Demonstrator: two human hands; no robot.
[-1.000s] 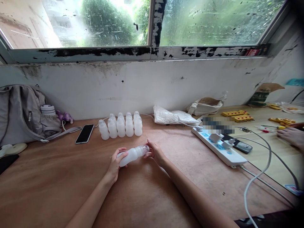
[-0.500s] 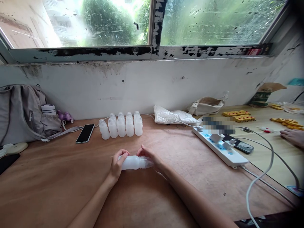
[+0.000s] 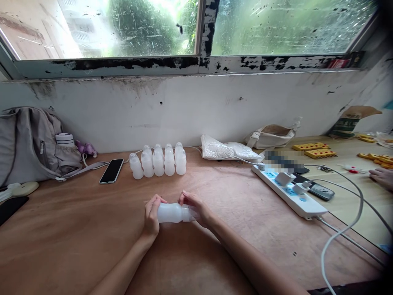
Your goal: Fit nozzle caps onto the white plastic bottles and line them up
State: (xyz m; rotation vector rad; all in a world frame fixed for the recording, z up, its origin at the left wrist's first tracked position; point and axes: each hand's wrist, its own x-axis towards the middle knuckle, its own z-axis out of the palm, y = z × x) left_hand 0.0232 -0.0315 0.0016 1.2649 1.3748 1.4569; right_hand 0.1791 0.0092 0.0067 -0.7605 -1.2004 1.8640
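A frosted white baby bottle (image 3: 170, 213) lies sideways between my two hands, just above the wooden table (image 3: 92, 229). My left hand (image 3: 151, 213) is closed around its base end. At the other end, the fingers of my right hand (image 3: 196, 207) wrap the clear cap (image 3: 189, 213); part of the cap is hidden behind them. Beyond my hands, several similar frosted bottles (image 3: 158, 162) stand upright in close rows.
Left of the bottles lie a phone (image 3: 111, 171) and a grey backpack (image 3: 27, 143). A white plastic package (image 3: 229, 150) rests by the wall. On the right are a power strip (image 3: 288, 192) with cables, yellow parts (image 3: 321, 153) and another person's hand (image 3: 382, 177).
The view has shifted slightly, so everything sits a little differently in the picture. My hands keep the bottle between them, and the left fingers have moved slightly on its base end.
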